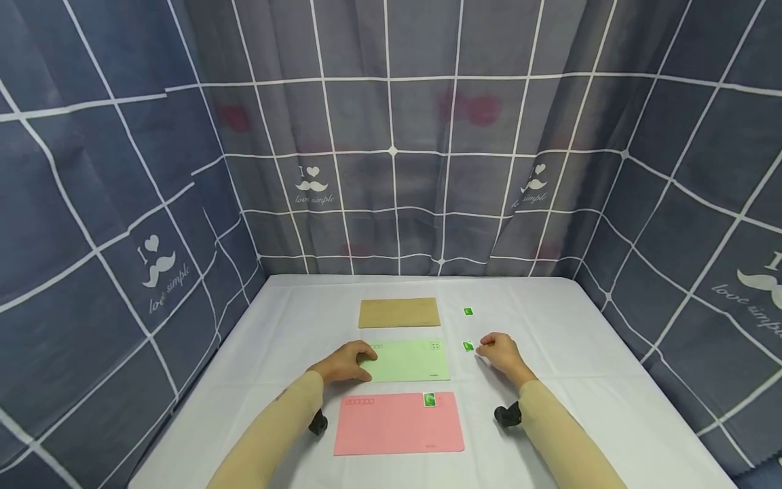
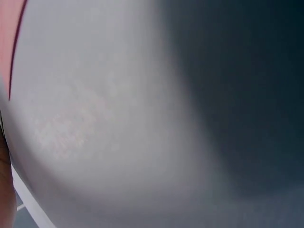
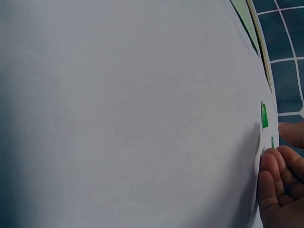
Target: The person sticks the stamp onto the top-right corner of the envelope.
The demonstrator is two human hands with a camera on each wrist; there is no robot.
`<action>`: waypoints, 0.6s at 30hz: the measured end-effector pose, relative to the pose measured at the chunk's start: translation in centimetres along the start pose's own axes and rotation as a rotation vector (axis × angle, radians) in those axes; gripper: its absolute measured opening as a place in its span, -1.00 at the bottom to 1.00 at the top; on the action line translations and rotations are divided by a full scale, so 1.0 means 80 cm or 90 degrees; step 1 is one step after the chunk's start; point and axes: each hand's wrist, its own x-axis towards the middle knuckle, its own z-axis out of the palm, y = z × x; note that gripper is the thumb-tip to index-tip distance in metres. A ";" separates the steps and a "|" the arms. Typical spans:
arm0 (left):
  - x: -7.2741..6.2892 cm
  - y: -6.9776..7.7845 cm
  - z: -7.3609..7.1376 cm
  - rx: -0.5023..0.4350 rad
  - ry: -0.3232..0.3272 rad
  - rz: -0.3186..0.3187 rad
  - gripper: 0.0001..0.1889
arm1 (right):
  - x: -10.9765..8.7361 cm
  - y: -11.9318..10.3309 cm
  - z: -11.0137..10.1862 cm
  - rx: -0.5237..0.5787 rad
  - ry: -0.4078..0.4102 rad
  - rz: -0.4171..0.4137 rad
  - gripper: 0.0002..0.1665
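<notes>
Apparently the step in hand is fetching the small green stamp with a pale border that lies on the white cloth-covered table, beyond the right end of the pale green paper envelope. The right hand is just beside that stamp; its thumb stands apart from its bent fingers in the right wrist view, a narrow gap with nothing visible in it. The left hand rests at the envelope's left end, thumb and fingers parted, seemingly to steady it (how firmly it presses, I cannot tell; the left wrist view hardly shows the hand).

Nearest the person lies a pink paper envelope, with a green stamp in a white border at its upper right corner. Farthest off is a plain tan paper envelope, and a second loose green stamp lies to its right.

As I judge it, the next move calls for a fine fingertip pinch at one edge of the nearer loose stamp, since anything so thin and flat could slide along the cloth, while the left hand keeps the pale green envelope from shifting.
</notes>
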 end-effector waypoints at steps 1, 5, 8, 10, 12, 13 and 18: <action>-0.001 0.000 0.000 0.002 -0.001 0.000 -0.52 | 0.002 -0.001 0.002 -0.002 0.001 -0.008 -0.70; -0.004 0.000 0.001 0.009 -0.002 0.003 -0.52 | 0.010 -0.004 0.007 -0.012 -0.001 -0.020 -0.72; -0.003 -0.001 0.002 0.007 -0.002 0.006 -0.52 | 0.014 -0.009 0.009 -0.021 -0.014 -0.020 -0.72; -0.003 0.000 0.002 0.003 -0.001 0.006 -0.52 | 0.017 -0.013 0.011 -0.026 -0.022 -0.023 -0.71; -0.003 -0.001 0.002 0.003 -0.001 0.006 -0.52 | 0.019 -0.017 0.013 -0.031 -0.028 -0.028 -0.72; -0.004 -0.001 0.003 0.004 -0.002 0.004 -0.52 | 0.020 -0.018 0.014 -0.035 -0.029 -0.029 -0.73; -0.007 0.000 0.003 0.015 -0.005 0.011 -0.54 | 0.022 -0.024 0.017 -0.040 -0.022 -0.017 -0.77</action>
